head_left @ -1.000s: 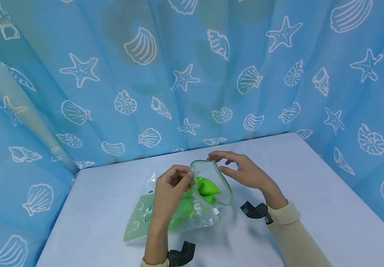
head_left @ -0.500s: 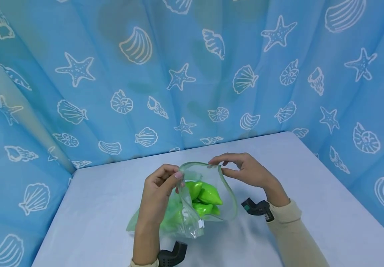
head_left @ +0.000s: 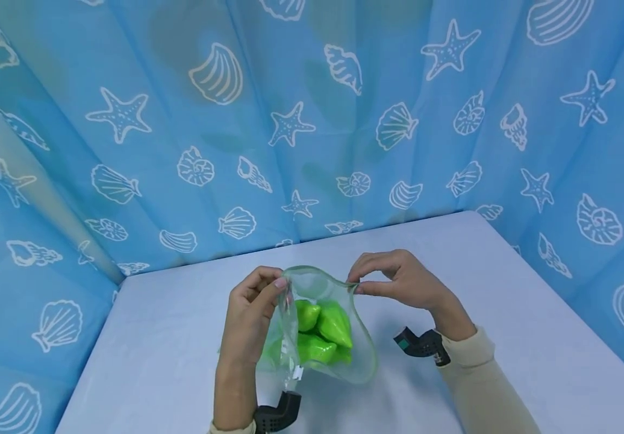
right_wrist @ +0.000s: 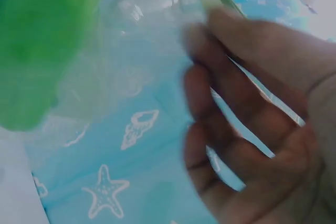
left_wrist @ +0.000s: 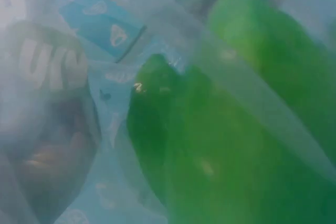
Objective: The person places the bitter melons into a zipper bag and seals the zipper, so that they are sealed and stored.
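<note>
A clear zip bag (head_left: 363,361) with a pale green rim stands open-mouthed at the middle of the table. Inside it, several bright green, lemon-shaped fruits (head_left: 335,325) with pointed tips lie bunched together. My left hand (head_left: 247,325) pinches the left side of the mouth between thumb and fingers. On the far right part of the rim, my right hand (head_left: 399,280) grips the edge with its thumb and fingertips. The white zip slider (head_left: 297,373) hangs at the near left corner. Through the plastic, the left wrist view shows the green fruits (left_wrist: 236,119) up close, blurred.
A white-covered table (head_left: 144,337) extends on both sides of the bag. Behind and beside it hangs a blue curtain (head_left: 258,120) with white shells and starfish. A black wrist camera (head_left: 423,343) sits on my right wrist, another (head_left: 278,413) on my left.
My left hand has moved left with its side of the rim, and the bag's mouth has widened and turned toward me. My right fingers have closed onto the rim. More of the fruits shows.
</note>
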